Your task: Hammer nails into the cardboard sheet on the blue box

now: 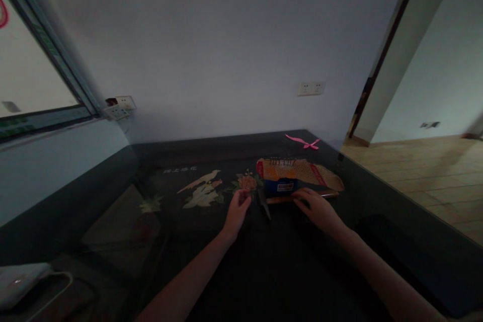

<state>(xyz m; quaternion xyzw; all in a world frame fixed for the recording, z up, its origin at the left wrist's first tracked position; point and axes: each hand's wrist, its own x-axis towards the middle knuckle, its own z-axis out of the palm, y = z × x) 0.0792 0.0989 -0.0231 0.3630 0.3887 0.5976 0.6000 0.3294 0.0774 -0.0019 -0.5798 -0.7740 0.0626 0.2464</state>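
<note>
On the dark glass table lies an orange and tan package with a blue box in front of it. A wooden stick lies just before the box, and a dark blade-like tool points toward me. My left hand has its fingers curled together, pinching near the tool's top end; what it grips is too dim to make out. Beside it, my right hand rests palm down with fingers stretched over the wooden stick, touching it.
A pink ribbon lies at the table's far right corner. Bird and flower decoration shows under the glass. A white device with a cable sits at the near left. Wall sockets, a window at left, and wooden floor at right.
</note>
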